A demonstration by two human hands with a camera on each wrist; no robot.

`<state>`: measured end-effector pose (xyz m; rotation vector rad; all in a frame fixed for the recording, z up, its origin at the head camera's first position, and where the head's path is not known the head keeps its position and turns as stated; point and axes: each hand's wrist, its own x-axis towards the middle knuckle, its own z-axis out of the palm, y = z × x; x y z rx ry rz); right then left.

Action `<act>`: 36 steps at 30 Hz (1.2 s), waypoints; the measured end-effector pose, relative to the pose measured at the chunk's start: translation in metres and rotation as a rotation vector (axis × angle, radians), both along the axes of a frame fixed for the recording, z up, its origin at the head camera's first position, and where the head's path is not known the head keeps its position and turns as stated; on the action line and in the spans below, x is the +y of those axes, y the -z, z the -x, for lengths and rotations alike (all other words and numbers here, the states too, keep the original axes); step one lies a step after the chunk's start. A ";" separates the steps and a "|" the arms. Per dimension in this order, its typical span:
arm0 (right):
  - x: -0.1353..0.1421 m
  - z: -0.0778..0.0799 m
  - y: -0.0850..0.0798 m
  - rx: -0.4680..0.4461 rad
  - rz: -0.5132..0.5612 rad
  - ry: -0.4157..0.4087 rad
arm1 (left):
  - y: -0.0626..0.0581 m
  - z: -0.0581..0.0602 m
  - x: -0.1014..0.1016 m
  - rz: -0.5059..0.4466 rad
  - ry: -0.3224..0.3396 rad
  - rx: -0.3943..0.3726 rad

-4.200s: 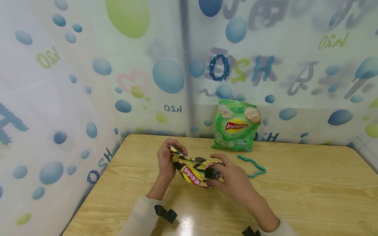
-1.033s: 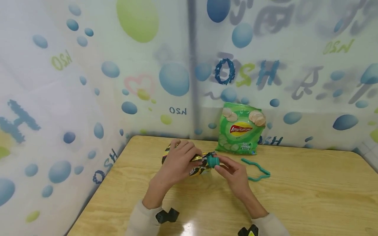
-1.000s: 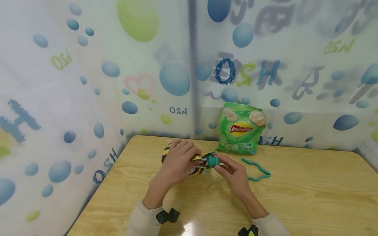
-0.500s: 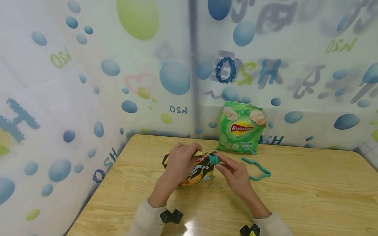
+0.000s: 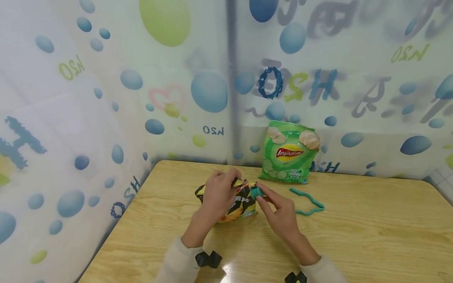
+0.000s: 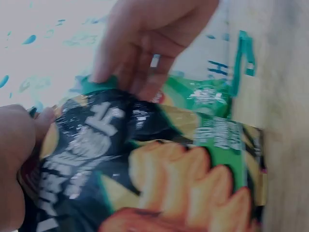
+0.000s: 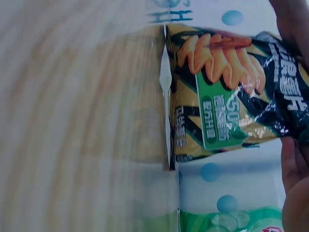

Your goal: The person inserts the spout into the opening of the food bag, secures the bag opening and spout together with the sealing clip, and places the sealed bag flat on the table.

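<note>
A black-and-yellow bag of potato chips stands tilted near the middle of the table, its printed panel with chip pictures turned toward me. My left hand grips its upper left part, fingers curled over the top. At the bag's upper right corner is a teal, round, cap-like piece. My right hand pinches that piece between thumb and fingers. In the left wrist view the teal piece sits at the gathered top edge of the bag. The bag's lower sealed edge shows in the right wrist view.
A green Lay's chip bag stands at the table's back edge against the patterned wall sheet. A thin teal bent frame lies on the wooden table, right of my right hand.
Earlier both hands held the bag without the teal piece. Over the last second the bag has tipped from lying flatter to more upright, with the teal piece pinched at its corner.
</note>
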<state>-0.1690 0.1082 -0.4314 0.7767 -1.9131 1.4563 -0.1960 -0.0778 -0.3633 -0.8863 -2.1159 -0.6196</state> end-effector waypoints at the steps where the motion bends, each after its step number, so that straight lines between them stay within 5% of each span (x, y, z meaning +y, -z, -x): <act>1: -0.001 0.000 0.000 0.003 0.008 0.002 | 0.002 0.001 0.001 -0.015 -0.006 0.007; 12: -0.004 -0.001 -0.005 -0.077 -0.011 0.030 | 0.003 0.001 0.005 -0.073 -0.032 -0.146; 25: -0.007 -0.011 -0.020 -0.105 0.020 -0.032 | 0.015 0.006 0.016 -0.136 -0.035 0.079; 36: 0.001 -0.002 -0.004 -0.192 0.048 -0.093 | 0.016 0.004 0.017 -0.147 -0.038 -0.006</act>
